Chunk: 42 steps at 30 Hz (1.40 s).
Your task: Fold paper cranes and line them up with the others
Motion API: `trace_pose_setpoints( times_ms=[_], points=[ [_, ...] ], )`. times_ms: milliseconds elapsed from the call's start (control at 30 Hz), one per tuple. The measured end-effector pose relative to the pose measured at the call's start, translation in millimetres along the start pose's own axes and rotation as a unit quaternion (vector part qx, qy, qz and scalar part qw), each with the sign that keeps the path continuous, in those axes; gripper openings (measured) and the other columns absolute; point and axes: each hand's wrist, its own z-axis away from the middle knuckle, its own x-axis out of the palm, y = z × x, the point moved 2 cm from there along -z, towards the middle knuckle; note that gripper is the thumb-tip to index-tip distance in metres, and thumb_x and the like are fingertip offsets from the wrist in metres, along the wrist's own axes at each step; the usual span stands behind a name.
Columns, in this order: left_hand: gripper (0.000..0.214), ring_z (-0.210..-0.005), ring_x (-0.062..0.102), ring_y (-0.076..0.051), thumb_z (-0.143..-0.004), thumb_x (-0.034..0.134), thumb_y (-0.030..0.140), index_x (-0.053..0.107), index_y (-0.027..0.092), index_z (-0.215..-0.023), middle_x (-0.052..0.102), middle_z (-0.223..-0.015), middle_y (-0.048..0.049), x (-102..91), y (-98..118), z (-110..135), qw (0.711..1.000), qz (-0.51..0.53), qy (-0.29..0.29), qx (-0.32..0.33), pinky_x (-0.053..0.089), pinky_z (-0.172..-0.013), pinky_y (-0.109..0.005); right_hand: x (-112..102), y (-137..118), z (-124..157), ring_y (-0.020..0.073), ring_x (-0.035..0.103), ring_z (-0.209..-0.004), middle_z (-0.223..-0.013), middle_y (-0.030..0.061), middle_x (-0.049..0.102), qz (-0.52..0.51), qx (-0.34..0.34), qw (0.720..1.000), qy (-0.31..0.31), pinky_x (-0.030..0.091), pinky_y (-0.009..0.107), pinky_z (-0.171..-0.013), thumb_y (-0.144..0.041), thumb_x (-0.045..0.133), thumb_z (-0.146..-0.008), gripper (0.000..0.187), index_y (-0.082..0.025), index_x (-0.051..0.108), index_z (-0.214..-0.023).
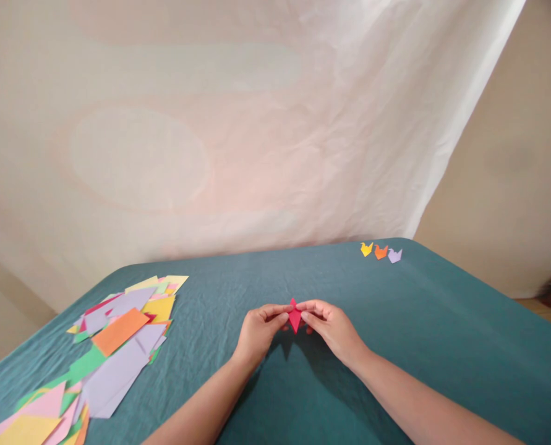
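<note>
A small folded red paper piece is held up just above the teal tablecloth, near the middle of the table. My left hand pinches its left side with thumb and fingers closed. My right hand pinches its right side the same way. The fingertips of both hands meet at the paper, which narrows to a point at the bottom.
A loose pile of coloured paper sheets covers the table's left side down to the near edge. Three small folded paper birds, yellow, orange and lilac, stand at the far right edge. A cream cloth backdrop hangs behind.
</note>
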Motion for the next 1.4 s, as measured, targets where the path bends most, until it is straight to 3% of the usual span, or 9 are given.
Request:
trace_pose_setpoints(
  times_ms=[567,900,1167,1400],
  points=[
    [0.028,-0.06,0.061,-0.014,-0.075,0.064,0.041,0.069,0.013,-0.075,0.068,-0.064,-0.0046,1.1,3.4,1.5,0.999,-0.015,0.02,0.03,0.048,-0.061,-0.024,2.2,-4.9,0.5,0.0154,0.063,-0.073,-0.08,0.0037,0.069,0.017,0.008,1.0,0.013,0.047,0.025,-0.064,-0.045,0.053,-0.085,0.031,-0.017,0.065,-0.09],
    [0.028,-0.061,0.062,-0.015,-0.08,0.058,0.042,0.065,0.014,-0.077,0.067,-0.065,-0.0033,3.3,3.8,3.1,0.998,-0.014,0.026,0.046,0.05,-0.063,-0.025,3.8,-4.6,1.3,0.0175,0.064,-0.082,-0.091,0.0053,0.068,-0.014,0.017,1.0,0.001,0.05,0.028,-0.069,-0.045,0.057,-0.082,0.03,-0.019,0.062,-0.096],
    [0.018,-0.067,0.063,-0.016,-0.08,0.058,0.032,0.066,0.016,-0.081,0.068,-0.073,-0.0029,8.1,9.9,10.2,0.995,-0.043,0.028,0.082,0.05,-0.066,-0.025,5.5,-4.2,0.1,0.0182,0.065,-0.082,-0.091,0.0059,0.069,-0.071,-0.006,0.997,0.011,0.05,0.031,-0.075,-0.037,0.065,-0.076,0.029,-0.018,0.059,-0.097],
    [0.02,-0.08,0.065,-0.019,-0.077,0.06,0.027,0.068,0.018,-0.092,0.071,-0.088,-0.0066,8.1,12.4,13.9,0.991,-0.087,0.025,0.094,0.049,-0.077,-0.027,4.9,-7.2,-0.2,0.0181,0.066,-0.08,-0.088,0.0038,0.07,-0.024,-0.024,0.999,0.038,0.05,0.03,-0.074,-0.032,0.061,-0.079,0.022,-0.02,0.057,-0.096]
  ],
)
